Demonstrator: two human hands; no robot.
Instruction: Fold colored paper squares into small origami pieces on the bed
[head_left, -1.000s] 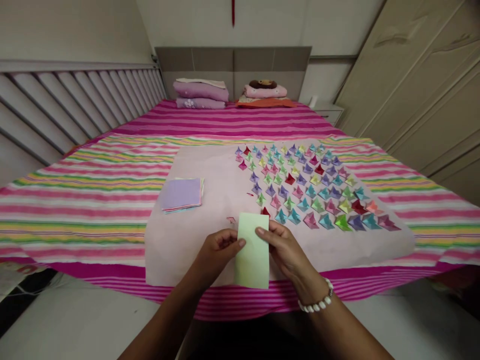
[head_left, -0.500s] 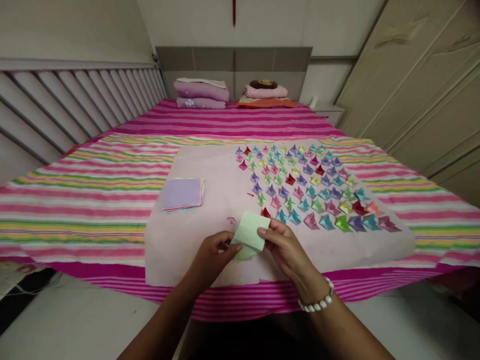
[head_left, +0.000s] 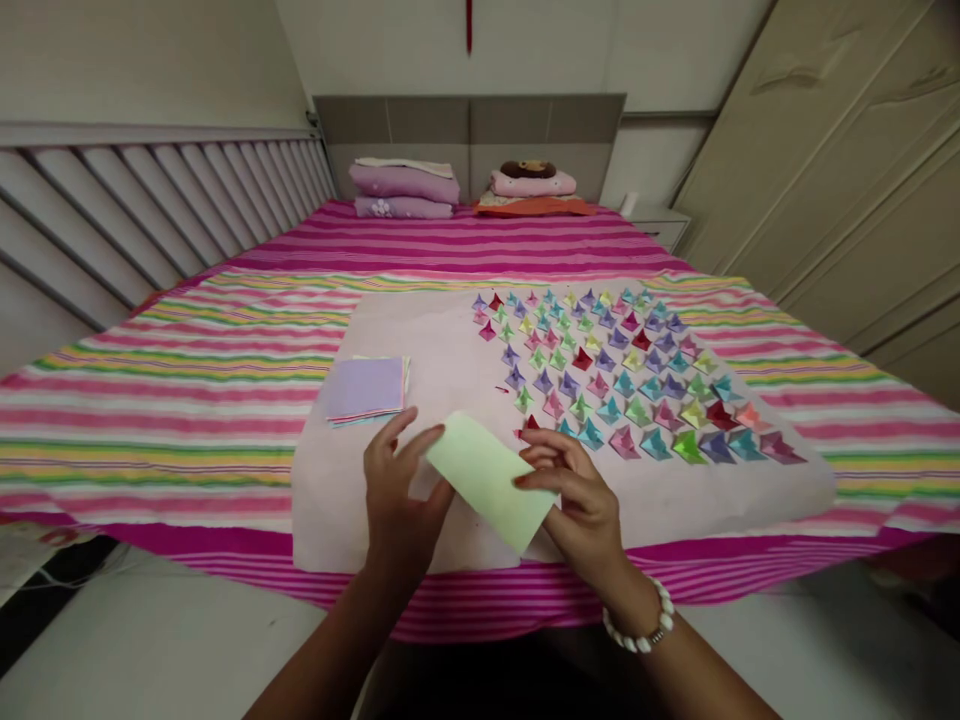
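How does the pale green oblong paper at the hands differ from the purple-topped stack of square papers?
The pale green oblong paper is one piece; the purple-topped stack holds several squarish coloured sheets. The green paper slants in the right hand; the stack lies flat. Both are paper.

Dim, soft light; stretched wide-angle edges.

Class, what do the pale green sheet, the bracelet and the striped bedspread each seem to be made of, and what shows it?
Pale green sheet: probably matt paper; it looks thin, with crisp, straight edges.
Bracelet: chunky white beads, somewhat shiny; perhaps plastic or stone, the view leaves it open.
Striped bedspread: likely matt fabric; it lies in soft ripples.
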